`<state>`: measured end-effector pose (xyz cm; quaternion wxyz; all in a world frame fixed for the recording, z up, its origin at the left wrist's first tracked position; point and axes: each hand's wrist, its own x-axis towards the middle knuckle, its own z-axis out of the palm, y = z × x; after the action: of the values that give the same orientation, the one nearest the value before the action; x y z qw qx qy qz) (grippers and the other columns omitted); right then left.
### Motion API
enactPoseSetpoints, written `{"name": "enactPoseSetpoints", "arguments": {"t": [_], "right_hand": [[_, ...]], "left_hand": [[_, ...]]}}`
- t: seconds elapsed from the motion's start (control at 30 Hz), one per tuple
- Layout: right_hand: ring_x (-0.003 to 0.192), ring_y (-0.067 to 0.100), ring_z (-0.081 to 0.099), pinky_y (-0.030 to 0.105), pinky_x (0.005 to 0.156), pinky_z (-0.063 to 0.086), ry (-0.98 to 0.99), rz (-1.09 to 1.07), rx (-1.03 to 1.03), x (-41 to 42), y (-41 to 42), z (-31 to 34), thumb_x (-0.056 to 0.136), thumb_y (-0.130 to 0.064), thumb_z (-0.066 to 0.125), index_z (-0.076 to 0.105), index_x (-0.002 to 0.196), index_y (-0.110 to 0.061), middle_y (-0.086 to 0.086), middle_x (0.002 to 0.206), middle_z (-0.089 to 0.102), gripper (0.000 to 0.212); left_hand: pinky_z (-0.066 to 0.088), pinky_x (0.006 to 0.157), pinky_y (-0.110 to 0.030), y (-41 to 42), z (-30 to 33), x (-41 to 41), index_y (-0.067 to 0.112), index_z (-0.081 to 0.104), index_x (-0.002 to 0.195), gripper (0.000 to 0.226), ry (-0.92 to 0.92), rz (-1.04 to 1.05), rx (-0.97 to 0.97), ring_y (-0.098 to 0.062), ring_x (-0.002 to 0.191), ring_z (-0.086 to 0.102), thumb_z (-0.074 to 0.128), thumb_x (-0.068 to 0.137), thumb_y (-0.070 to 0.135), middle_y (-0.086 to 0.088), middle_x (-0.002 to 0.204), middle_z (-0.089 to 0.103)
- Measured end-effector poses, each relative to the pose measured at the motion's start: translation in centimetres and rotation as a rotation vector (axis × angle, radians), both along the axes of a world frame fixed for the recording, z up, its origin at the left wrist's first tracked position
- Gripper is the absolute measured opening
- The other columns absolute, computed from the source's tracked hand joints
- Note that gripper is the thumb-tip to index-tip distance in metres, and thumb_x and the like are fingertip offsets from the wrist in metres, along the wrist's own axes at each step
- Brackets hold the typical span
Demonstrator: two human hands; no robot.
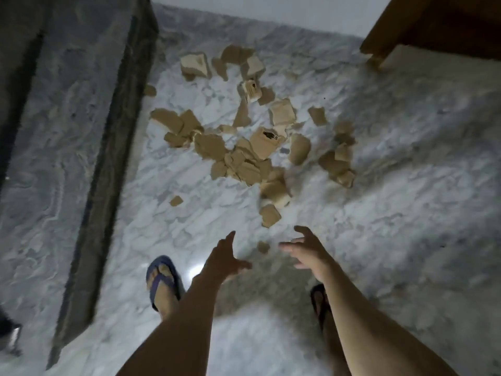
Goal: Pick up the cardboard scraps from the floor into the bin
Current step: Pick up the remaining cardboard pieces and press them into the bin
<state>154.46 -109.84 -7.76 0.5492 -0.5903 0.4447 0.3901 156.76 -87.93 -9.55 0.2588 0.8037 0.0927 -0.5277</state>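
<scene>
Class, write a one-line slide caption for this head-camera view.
Both open hands, left hand and right hand, reach toward cardboard scraps scattered on a marble floor.

cardboard scraps [252, 147] on floor [379, 172], ahead of both hands, step [105, 158] left, furniture [433, 25] right

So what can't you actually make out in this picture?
Head view only:
- Bin: none in frame.
- Black print on two scraps: blurred, unreadable.
- Wooden furniture: cut off by the top right edge.
- Right foot: mostly behind the right arm.
- Dark thing at the left edge: cut off, unidentifiable.
</scene>
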Motion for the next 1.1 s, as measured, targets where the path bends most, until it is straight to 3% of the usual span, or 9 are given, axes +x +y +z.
{"name": "enactPoseSetpoints", "arguments": {"t": [0.2, 0.37, 0.53, 0.63, 0.73, 0.8, 0.9, 1.0, 1.1], "right_hand": [[0.110, 0.024, 0.056, 0.032, 0.089, 0.045, 0.005, 0.112, -0.248, -0.8, 7.6, -10.4, 0.086, -0.015, 0.074, 0.047, 0.140, -0.009, 0.012, 0.127, 0.057, 0.061], [0.131, 0.033, 0.049, 0.035, 0.108, 0.038, -0.172, 0.312, -0.492, -3.5, 13.3, -20.2, 0.087, 0.000, 0.062, 0.054, 0.137, -0.004, 0.017, 0.140, 0.053, 0.051], [0.116, 0.035, 0.056, 0.037, 0.095, 0.044, -0.344, 0.506, -0.623, -4.5, 12.9, -25.2, 0.084, 0.008, 0.057, 0.065, 0.122, -0.003, 0.017, 0.123, 0.058, 0.040], [0.104, 0.031, 0.057, 0.034, 0.084, 0.044, -0.414, 0.528, -0.629, -4.6, 10.9, -26.4, 0.083, -0.005, 0.070, 0.065, 0.114, -0.005, 0.013, 0.112, 0.059, 0.031], [0.094, 0.022, 0.052, 0.032, 0.074, 0.042, -0.414, 0.599, -0.775, -5.8, 9.3, -27.3, 0.079, -0.042, 0.077, 0.059, 0.107, -0.017, 0.002, 0.104, 0.050, 0.041], [0.093, 0.021, 0.052, 0.035, 0.076, 0.046, -0.388, 0.610, -0.854, -6.4, 8.9, -28.1, 0.079, -0.052, 0.073, 0.062, 0.101, -0.019, 0.001, 0.102, 0.050, 0.042], [0.088, 0.018, 0.052, 0.029, 0.071, 0.043, -0.414, 0.451, -0.793, -6.6, 10.0, -28.1, 0.080, -0.040, 0.076, 0.063, 0.082, -0.019, 0.000, 0.095, 0.052, 0.025], [0.079, 0.017, 0.055, 0.019, 0.055, 0.034, -0.414, 0.329, -0.742, -6.7, 11.7, -27.4, 0.083, -0.024, 0.071, 0.042, 0.068, -0.026, -0.003, 0.078, 0.053, 0.032], [0.067, 0.015, 0.053, 0.022, 0.056, 0.039, -0.465, -0.018, -0.744, -6.2, 12.6, -26.5, 0.083, -0.018, 0.074, 0.051, 0.083, -0.019, -0.006, 0.070, 0.053, 0.022]], "left_hand": [[0.037, 0.113, -0.043, 7.9, -9.4, 5.4, 0.018, 0.010, 0.160, 0.089, -0.142, 0.020, 0.094, -0.034, 0.144, 0.034, 0.067, 0.094, 0.032, -0.014, 0.163, 0.020], [0.035, 0.114, -0.051, 14.7, -20.1, 8.2, 0.014, 0.011, 0.160, 0.081, -0.408, 0.067, 0.212, -0.037, 0.146, 0.031, 0.058, 0.096, 0.030, -0.015, 0.164, 0.019], [0.032, 0.111, -0.055, 16.3, -26.2, 9.1, 0.002, 0.022, 0.156, 0.064, -0.747, -0.058, 0.382, -0.040, 0.149, 0.020, 0.049, 0.100, 0.016, -0.022, 0.164, 0.017], [0.041, 0.097, -0.058, 16.6, -29.5, 8.8, -0.009, 0.052, 0.135, 0.044, -0.947, -0.057, 0.373, -0.052, 0.126, 0.045, 0.051, 0.092, 0.000, -0.034, 0.142, 0.046], [0.045, 0.081, -0.055, 16.6, -30.8, 7.6, -0.006, 0.069, 0.102, 0.020, -1.102, -0.012, 0.296, -0.053, 0.097, 0.055, 0.058, 0.085, -0.007, -0.036, 0.111, 0.058], [0.044, 0.082, -0.054, 15.9, -30.5, 8.0, -0.003, 0.068, 0.105, 0.018, -1.120, 0.105, 0.224, -0.052, 0.099, 0.052, 0.056, 0.092, -0.002, -0.036, 0.111, 0.054], [0.045, 0.091, -0.051, 14.4, -29.8, 9.6, 0.000, 0.060, 0.127, 0.031, -0.987, 0.178, 0.102, -0.049, 0.110, 0.054, 0.050, 0.098, 0.008, -0.033, 0.123, 0.054], [0.051, 0.089, -0.046, 12.0, -28.1, 10.3, 0.002, 0.072, 0.112, 0.026, -0.860, 0.084, -0.038, -0.043, 0.103, 0.062, 0.054, 0.098, 0.015, -0.026, 0.112, 0.065], [0.052, 0.079, -0.033, 9.5, -26.2, 10.4, 0.008, 0.078, 0.100, 0.023, -0.756, -0.053, -0.107, -0.035, 0.095, 0.066, 0.059, 0.097, 0.020, -0.016, 0.103, 0.073]]}}
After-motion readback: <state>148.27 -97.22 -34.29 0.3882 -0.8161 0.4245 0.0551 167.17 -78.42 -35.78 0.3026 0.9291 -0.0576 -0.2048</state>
